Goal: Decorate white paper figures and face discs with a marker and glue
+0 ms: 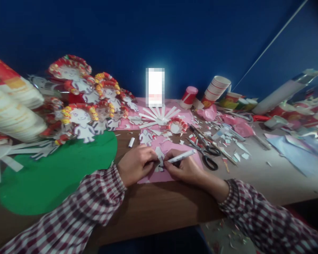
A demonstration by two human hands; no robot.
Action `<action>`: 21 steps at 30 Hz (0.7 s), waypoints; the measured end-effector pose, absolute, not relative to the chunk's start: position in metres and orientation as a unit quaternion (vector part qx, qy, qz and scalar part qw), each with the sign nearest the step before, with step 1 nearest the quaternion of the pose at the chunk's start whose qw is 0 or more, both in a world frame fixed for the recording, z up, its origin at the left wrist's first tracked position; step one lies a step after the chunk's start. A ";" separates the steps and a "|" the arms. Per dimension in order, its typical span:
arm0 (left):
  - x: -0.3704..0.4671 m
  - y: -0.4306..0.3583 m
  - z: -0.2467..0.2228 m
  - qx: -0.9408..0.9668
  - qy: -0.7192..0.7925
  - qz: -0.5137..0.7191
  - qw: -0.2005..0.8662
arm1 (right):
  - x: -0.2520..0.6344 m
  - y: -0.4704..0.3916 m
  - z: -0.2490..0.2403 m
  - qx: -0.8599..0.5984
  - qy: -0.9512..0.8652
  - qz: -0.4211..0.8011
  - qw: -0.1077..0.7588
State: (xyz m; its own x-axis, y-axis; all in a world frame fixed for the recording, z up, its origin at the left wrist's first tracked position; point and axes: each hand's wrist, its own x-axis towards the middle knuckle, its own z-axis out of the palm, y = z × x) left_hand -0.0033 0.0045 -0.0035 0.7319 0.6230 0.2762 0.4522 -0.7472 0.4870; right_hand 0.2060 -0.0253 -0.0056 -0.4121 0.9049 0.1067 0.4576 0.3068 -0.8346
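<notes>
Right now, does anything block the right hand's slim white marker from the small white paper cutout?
Nothing visible does: the right hand holds the marker, its tip end right by the cutout; the black-handled metal scissors lie aside, to the right.

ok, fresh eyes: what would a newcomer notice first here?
Likely the bright white pixelated rectangle at back centre, glaring against the dark blue wall. Next, the flat green rounded sheet at left, with white paper dolls trimmed in red and yellow along its far edge. Then, front centre, the right hand holding a white marker at a small white paper cutout over pink paper, the left hand beside it.
</notes>
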 end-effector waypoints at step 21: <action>-0.003 0.004 -0.004 0.911 0.292 0.218 0.191 | 0.205 -0.026 -0.002 -0.469 -0.729 0.411 0.283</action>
State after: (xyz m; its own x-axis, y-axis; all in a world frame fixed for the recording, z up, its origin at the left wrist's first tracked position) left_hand -0.0033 0.0040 -0.0040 0.7337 0.6163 0.2860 0.4497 -0.7560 0.4756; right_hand 0.2050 -0.0264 -0.0018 -0.4000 0.9161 0.0270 0.4517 0.2227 -0.8639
